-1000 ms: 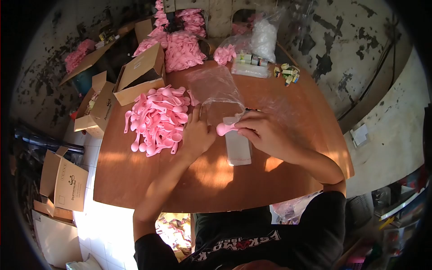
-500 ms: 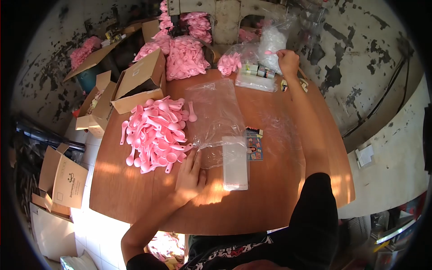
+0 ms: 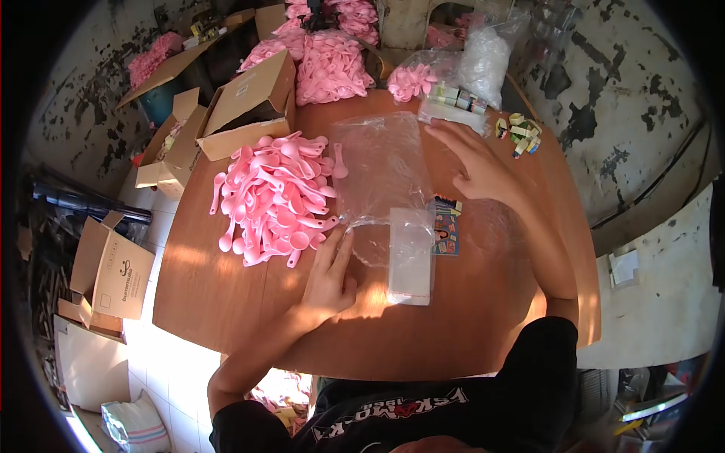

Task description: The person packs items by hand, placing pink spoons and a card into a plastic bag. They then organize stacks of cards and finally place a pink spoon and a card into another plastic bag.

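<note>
My left hand lies on the table with its fingers stretched out, fingertips at the near-left edge of a large clear plastic bag. Just beyond those fingertips is a heap of pink spoons; one pink spoon lies on the bag's left edge. My right hand hovers right of the bag, fingers extended and nothing visible in them. A stack of narrow clear sleeves overlaps the bag's near end. Right of it, a blue printed card lies partly under the clear plastic.
Behind stand an open cardboard box, a big bag of pink spoons, a smaller pink bunch and a bulging clear bag. Small packs lie at the far right. Another carton sits left of the table.
My right hand has come back from the bulging clear bag toward the middle, its fingers opening; the small pink thing at its fingertips no longer shows. The view has shifted slightly.
</note>
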Demonstrator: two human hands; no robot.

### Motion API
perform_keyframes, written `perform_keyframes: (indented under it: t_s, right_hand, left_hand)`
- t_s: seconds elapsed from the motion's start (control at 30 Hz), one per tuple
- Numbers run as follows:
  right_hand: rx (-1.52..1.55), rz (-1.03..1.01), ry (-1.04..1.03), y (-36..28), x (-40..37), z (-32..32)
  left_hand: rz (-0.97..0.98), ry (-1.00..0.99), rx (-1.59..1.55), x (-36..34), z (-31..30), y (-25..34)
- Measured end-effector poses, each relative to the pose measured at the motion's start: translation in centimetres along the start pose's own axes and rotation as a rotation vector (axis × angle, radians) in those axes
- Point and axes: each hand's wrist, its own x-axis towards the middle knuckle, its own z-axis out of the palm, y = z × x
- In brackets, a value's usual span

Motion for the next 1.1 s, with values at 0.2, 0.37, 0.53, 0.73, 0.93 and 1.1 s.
perform_keyframes:
  t_s: [0.2, 0.37, 0.53, 0.73, 0.93, 1.1]
  right_hand:
    - [0.04, -0.171, 0.078, -7.5, -5.9, 3.1]
    - [0.044, -0.416, 0.387, -9.9, -3.6, 7.0]
    - [0.071, -0.343, 0.706, -12.3, -0.6, 2.8]
    - [0.476, 0.168, 1.179, -10.5, -1.3, -4.3]
    - [0.894, 0.4, 1.187, -8.0, -4.9, -5.6]
    - [1.174, 0.298, 0.913, -11.5, -6.4, -2.3]
  left_hand:
    - [-0.039, 0.112, -0.445, 3.0, -2.6, 5.3]
    - [-0.011, 0.011, -0.831, 5.0, -2.2, 8.8]
    - [0.192, 0.053, -0.767, 6.2, -3.5, 9.5]
    - [-0.023, 0.46, -0.699, 4.5, -5.4, 6.8]
    - [-0.254, 0.492, -0.833, 4.5, -3.6, 4.8]
    - [-0.327, 0.104, -1.033, 4.2, -2.5, 5.7]
